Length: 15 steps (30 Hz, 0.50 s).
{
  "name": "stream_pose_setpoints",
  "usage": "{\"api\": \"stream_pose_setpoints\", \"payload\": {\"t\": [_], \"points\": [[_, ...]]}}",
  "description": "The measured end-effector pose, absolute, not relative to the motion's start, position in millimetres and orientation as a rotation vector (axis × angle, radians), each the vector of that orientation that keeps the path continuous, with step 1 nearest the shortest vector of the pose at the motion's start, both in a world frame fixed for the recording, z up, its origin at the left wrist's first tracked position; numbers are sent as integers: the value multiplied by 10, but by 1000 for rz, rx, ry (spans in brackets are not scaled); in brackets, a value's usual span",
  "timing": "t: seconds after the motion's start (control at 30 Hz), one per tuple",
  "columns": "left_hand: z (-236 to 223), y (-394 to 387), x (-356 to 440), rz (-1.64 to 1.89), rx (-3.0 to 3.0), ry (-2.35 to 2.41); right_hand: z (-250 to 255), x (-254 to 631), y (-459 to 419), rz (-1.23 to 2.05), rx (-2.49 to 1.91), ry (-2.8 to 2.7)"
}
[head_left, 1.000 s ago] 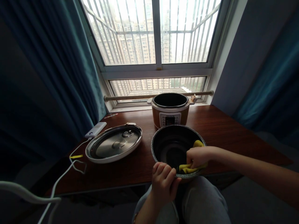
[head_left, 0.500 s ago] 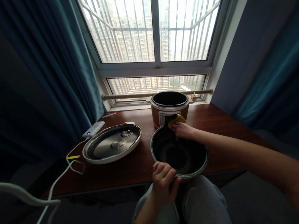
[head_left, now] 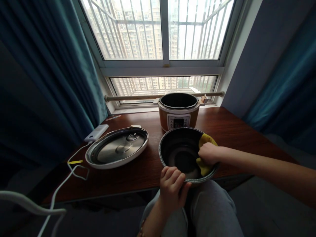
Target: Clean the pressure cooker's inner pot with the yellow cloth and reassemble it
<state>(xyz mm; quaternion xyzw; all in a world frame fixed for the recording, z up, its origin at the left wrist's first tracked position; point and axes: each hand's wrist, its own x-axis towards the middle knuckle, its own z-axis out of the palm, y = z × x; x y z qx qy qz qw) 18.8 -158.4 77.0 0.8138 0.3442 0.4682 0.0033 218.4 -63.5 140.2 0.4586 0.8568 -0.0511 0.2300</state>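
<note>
A dark round inner pot (head_left: pixel 181 154) is tilted toward me, its near side over my knees at the table edge. My left hand (head_left: pixel 172 186) grips its near rim, fingers curled over the edge and thumb outside. Inside the pot on the right, my right hand (head_left: pixel 209 153) is closed on a yellow cloth (head_left: pixel 204 167), pressed to the inner wall; part of the cloth reaches up to the rim. Just behind the pot stands a brown and white electric cooker (head_left: pixel 165 115), open at the top, with a control panel facing me.
The cooker's lid (head_left: pixel 120 149) lies inner side up on the wooden table (head_left: pixel 229 131), left of the pot. A white device (head_left: pixel 96 133) with a white cable (head_left: pixel 59 189) is at the left edge. A barred window and a rail (head_left: pixel 138 97) stand behind.
My right hand has moved the yellow cloth from the pot's far rim to its right inner wall. The left hand keeps its hold on the near rim. The view has shifted slightly.
</note>
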Motion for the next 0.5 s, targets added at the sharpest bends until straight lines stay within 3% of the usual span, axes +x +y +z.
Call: {"api": "stream_pose_setpoints", "payload": {"t": [0.17, 0.4, 0.5], "points": [[796, -1604, 197, 1446, 2564, 1091, 1599, 1920, -876, -650, 1129, 2235], [987, -1662, -25, 1205, 2496, 1043, 1535, 1767, -1085, -1282, 1623, 2354], [1192, -1711, -210, 1289, 2383, 1135, 1522, 1662, -1262, -1368, 1674, 2671]]}}
